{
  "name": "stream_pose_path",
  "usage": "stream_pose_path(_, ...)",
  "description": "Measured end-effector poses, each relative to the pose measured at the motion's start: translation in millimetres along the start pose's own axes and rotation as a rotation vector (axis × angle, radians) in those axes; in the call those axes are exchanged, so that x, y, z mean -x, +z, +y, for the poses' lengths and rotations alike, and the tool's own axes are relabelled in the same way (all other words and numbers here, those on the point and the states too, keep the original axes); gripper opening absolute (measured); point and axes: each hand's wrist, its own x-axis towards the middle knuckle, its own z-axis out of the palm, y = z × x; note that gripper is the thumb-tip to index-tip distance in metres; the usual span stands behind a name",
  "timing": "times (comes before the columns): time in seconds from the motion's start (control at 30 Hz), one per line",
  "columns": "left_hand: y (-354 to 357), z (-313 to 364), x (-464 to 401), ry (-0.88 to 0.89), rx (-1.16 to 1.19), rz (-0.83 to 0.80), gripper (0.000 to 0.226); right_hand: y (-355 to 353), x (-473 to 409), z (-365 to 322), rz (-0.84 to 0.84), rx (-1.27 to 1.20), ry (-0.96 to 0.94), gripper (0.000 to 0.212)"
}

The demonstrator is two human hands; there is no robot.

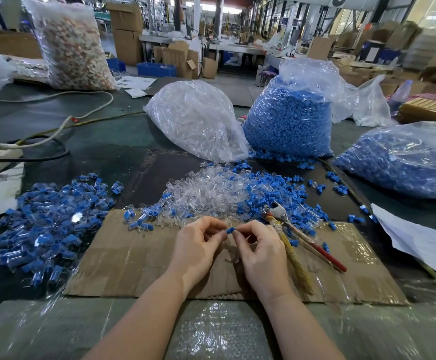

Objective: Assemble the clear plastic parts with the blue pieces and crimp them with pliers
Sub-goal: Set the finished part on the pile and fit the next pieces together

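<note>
So the blue piece is pinched between both hands just above the cardboard sheet, left hand and right hand each with fingertips clamped on an end. Can't tell if a clear part is already on it. I'd say push it in straight and fully seated before crimping, or it'll crimp crooked. Pliers lie just right of the hands, loose clear parts heaped right behind, finished ones piled off left on the tabletop.
</note>
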Motion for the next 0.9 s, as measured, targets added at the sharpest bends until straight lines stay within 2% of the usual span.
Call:
stream_pose_path(0.23, -0.2, -2.8, -0.6, -0.051, 0.100, 0.042, 0.015, 1.5, 0.9, -1.4, -0.043, 0.129, -0.002, 0.011)
stream_pose_path(0.4, -0.4, -1.1, 1.2, 0.005, 0.036, -0.003, 0.013, 5.1, 1.7, -0.2, -0.026, 0.202, -0.007, 0.016)
stream_pose_path(0.53, -1.0, 1.7, 2.3, 0.030, 0.019, -0.039, 0.017, 5.9, 2.3, 2.8, -0.052, 0.221, -0.008, 0.015)
stream_pose_path(0.73, -0.8, -3.2, 0.4, 0.001, 0.010, 0.001, 0.016, 4.5, 2.3, 0.8, -0.039, 0.189, -0.077, 0.005)
stream_pose_path(0.9, 0.1, -5.2, -0.2, -0.005, 0.024, -0.003, 0.018, 1.4, 1.9, 0.5, -0.063, 0.106, -0.125, 0.023)
